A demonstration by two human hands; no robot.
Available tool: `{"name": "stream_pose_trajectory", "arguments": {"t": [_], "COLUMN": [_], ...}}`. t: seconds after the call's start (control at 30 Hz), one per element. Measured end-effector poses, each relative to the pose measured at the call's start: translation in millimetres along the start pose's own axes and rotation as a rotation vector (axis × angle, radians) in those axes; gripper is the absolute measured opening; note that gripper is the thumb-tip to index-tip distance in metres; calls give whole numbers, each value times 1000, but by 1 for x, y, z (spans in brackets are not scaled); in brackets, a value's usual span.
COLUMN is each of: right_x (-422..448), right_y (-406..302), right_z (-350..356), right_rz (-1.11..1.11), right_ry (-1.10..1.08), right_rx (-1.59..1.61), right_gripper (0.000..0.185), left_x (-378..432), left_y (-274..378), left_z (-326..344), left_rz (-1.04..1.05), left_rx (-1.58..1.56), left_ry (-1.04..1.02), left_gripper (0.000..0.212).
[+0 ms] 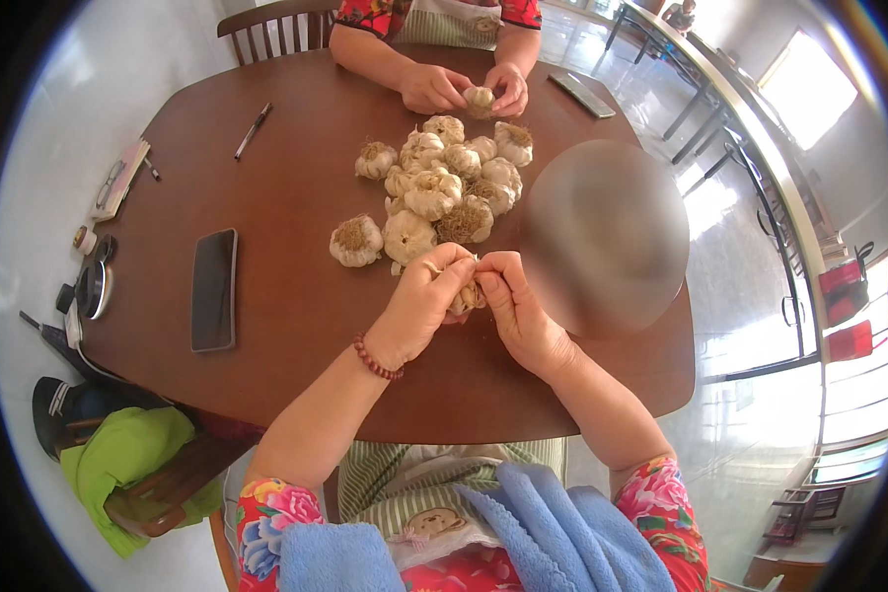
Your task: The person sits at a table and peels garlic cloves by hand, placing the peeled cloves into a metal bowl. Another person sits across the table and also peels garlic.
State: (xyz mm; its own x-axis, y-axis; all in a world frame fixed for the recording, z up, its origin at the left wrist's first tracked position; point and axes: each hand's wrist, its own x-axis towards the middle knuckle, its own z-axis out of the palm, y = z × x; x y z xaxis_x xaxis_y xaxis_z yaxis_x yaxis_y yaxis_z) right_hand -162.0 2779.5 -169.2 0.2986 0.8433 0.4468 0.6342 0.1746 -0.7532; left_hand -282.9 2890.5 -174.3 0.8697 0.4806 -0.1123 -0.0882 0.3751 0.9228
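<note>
Between my two hands is a garlic bulb (468, 297), partly hidden by my fingers. My left hand (423, 296) grips it from the left, with a beaded bracelet (374, 358) at the wrist. The thumb and fingers of my right hand (516, 311) pinch its upper right side. Just beyond my hands lies a heap of whole garlic bulbs (434, 194), some with their dry roots turned up. One bulb (356, 241) rests at the heap's near left edge. A large round shape (607, 237), blurred out, covers the table to the right of my right hand.
Across the brown table (288, 296), another person's hands (481, 89) hold a garlic bulb. A smartphone (214, 290) and a pen (254, 131) lie left. Another phone (582, 95) lies far right. Notebooks with glasses (120, 180) sit at the left edge, near a chair with a green garment (129, 459).
</note>
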Motion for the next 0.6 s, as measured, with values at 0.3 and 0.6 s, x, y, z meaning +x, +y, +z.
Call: {"name": "stream_pose_trajectory", "arguments": {"t": [0.3, 0.6], "right_x": [9, 6], "right_y": [-10, -13], "right_z": [-11, -13], "right_rz": [379, 174], "right_ry": [-65, -32], "right_rx": [439, 163], "right_gripper": [19, 15], "left_x": [2, 1], "left_y": [3, 4], "left_z": [-3, 0], "left_rz": [6, 17], "left_rx": [-55, -51], "left_ry": [-51, -11], "left_gripper": [19, 20]}}
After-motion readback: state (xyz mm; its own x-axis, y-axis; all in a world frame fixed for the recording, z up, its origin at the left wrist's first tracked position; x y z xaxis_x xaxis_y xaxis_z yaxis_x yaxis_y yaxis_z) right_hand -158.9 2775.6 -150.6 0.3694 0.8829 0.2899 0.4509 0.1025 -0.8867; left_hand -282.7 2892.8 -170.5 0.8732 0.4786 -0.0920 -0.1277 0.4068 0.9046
